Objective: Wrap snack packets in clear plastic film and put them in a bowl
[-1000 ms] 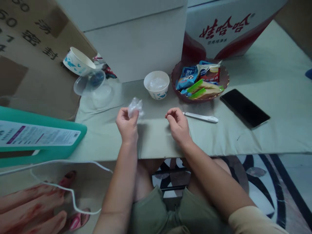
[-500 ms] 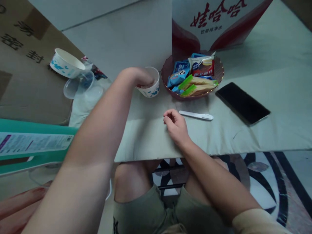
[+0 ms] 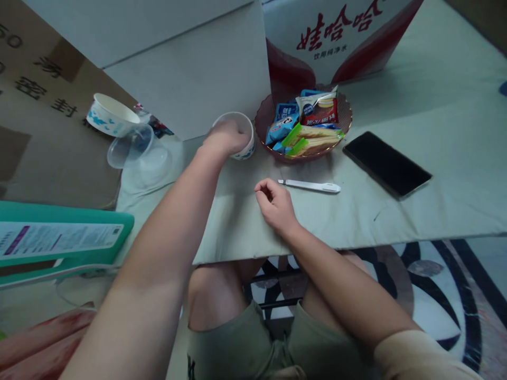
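My left hand (image 3: pixel 228 137) reaches into the mouth of a white paper cup (image 3: pixel 244 154) with a blue print. Its fingers are hidden inside the cup, so what they hold, if anything, does not show. My right hand (image 3: pixel 274 205) rests on the cloth-covered table, fingers curled and thumb against the index finger, with nothing visible in it. Just beyond it lies a slim white tool (image 3: pixel 311 186) with a small dark tip; its kind is unclear. Right of the cup stands a scalloped glass bowl (image 3: pixel 345 129) filled with packaged snacks (image 3: pixel 312 138).
A black phone (image 3: pixel 388 164) lies to the right. At the left are another paper tub (image 3: pixel 113 126), clear plastic lids (image 3: pixel 132 150), a brown carton (image 3: pixel 59 153) and a green container (image 3: pixel 122 224). White boxes (image 3: pixel 190 79) and a red-and-white carton (image 3: pixel 332 66) line the back.
My left hand has risen slightly in the cup, with more of its back and knuckles showing. My right hand keeps its curled pose. The whole view has shifted a little.
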Tool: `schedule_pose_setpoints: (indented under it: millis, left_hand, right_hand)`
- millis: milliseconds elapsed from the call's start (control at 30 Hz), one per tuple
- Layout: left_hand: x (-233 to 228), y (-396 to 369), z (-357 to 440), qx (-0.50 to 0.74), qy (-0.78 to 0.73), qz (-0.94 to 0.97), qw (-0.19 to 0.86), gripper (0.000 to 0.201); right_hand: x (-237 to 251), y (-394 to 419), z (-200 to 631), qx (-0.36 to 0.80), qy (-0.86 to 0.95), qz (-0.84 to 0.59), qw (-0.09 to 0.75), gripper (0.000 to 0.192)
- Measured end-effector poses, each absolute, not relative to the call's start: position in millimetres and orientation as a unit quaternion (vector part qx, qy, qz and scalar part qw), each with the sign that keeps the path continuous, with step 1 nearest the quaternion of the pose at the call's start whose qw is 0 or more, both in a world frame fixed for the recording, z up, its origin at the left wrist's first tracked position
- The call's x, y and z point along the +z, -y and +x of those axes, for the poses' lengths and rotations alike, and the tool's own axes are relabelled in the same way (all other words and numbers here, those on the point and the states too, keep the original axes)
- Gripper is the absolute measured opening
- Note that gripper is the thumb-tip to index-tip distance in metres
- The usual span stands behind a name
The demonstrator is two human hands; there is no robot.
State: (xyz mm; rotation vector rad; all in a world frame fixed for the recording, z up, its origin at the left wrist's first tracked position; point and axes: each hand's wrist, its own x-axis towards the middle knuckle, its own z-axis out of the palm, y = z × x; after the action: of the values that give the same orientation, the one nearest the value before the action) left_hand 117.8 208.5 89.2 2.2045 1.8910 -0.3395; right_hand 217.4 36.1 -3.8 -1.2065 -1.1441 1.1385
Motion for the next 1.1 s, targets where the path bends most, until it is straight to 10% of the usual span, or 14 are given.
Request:
schedule_pose_setpoints:
  millis: [133,300,867,1100]
  left_hand:
    - [95,-172,104,0.21,-0.68,0.696,0.1,0.021]
    - [57,-87,74,0.465,-0.598,0.6,0.257,0.026]
    - [22,-34,-12,0.289,-0.58,0.595,0.476,0.039]
    - [24,-35,-56,0.327,-0.562,0.541,0.533,0.041]
  right_hand:
    - [-6,-35,217,0.469,0.487,-0.507,0.534,0.008]
    - [-7,-32,217,0.459,0.512,-0.519,0.507,0.006]
    - [7,-29,171,0.201,0.723,-0.582,0.313,0.009]
    - [63,-175,31,0.163,0.834,-0.381,0.365,0.022]
